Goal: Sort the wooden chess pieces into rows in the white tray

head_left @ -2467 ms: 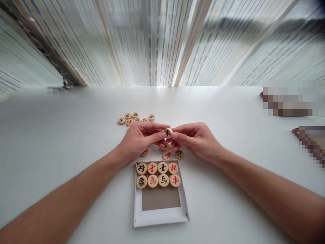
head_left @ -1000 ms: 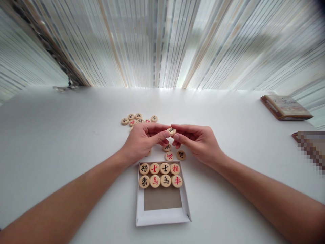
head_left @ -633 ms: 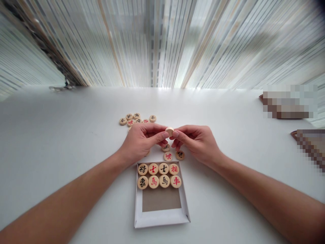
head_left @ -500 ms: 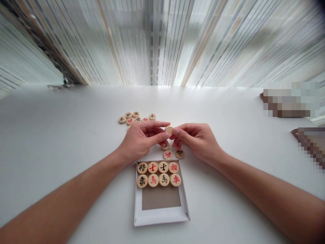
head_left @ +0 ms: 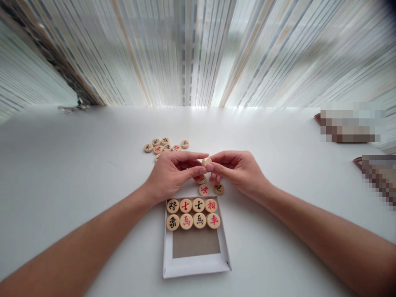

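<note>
1. The left hand (head_left: pixel 168 171), just left of the frame's centre, is narrowed to a pinch: its index finger stretches over the top of a round wooden piece (head_left: pixel 206 162) and its thumb tip comes up below.
2. The right hand (head_left: pixel 243 169), just right of centre, closes on the same piece from the other side, thumb in front and index finger behind; its other fingers curl underneath.
3. The piece is held up near the middle of the frame, between both sets of fingertips, tilted; the surface turned to the camera is pale, and no character can be read on it.
4. Below the hands, at the lower centre, a white open box (head_left: pixel 198 267) lies on the white table (head_left: pixel 93 173). Eight pieces (head_left: pixel 192 213) fill its upper part in two rows of four, black and red characters alternating; its brown bottom shows beneath them.
5. Between the hands and the box are a red-marked piece (head_left: pixel 203 189), a black-marked piece (head_left: pixel 218 188) to its right, and another partly hidden by the left fingers.
6. A loose cluster (head_left: pixel 157 149) of pieces lies above the left hand, some partly covered by it.
7. At the right edge are two brown-edged objects (head_left: pixel 342 134), mostly pixelated; a striped curtain (head_left: pixel 154 49) spans the top.
</note>
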Tool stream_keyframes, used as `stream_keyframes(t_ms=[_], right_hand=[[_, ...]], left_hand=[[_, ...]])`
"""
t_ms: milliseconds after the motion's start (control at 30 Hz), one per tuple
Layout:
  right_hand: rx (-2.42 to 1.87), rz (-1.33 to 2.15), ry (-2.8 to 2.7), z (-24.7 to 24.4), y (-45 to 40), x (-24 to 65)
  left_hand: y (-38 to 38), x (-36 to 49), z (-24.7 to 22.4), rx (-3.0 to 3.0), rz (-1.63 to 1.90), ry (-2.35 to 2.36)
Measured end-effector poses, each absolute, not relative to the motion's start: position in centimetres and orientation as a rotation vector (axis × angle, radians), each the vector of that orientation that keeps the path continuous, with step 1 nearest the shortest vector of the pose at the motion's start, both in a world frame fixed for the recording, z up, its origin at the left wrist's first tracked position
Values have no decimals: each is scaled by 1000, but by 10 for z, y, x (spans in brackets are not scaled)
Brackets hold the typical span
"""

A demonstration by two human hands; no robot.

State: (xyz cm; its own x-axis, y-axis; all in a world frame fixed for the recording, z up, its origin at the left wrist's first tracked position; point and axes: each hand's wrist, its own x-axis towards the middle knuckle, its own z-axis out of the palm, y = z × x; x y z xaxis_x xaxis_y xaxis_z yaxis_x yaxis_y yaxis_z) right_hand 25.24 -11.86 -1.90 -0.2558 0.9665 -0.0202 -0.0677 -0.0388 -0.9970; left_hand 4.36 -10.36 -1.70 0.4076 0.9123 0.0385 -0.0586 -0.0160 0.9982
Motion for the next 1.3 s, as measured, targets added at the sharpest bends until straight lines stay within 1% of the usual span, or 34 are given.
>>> stream_keyframes(t_ms=[300,500,633,833,1167,1300], right_hand=[[-1083,1430,-1386,-18,-118,252],[-1013,1551,-1335,-19,-117,254],[-994,1557,-1315,-18,-116,253],[-1086,1561,-1283,-15,-116,251],[-1059,1540,-1445,-15,-118,254],[-994,1586,-1511,-14,-118,254]], left_hand=[[-106,45,-20,1458,902,785],[-103,44,-14,1404,892,857],[-103,45,-11,1385,891,863],[-103,44,-14,1404,883,817],[-103,43,-18,1439,885,791],[-104,44,-17,1420,916,797]])
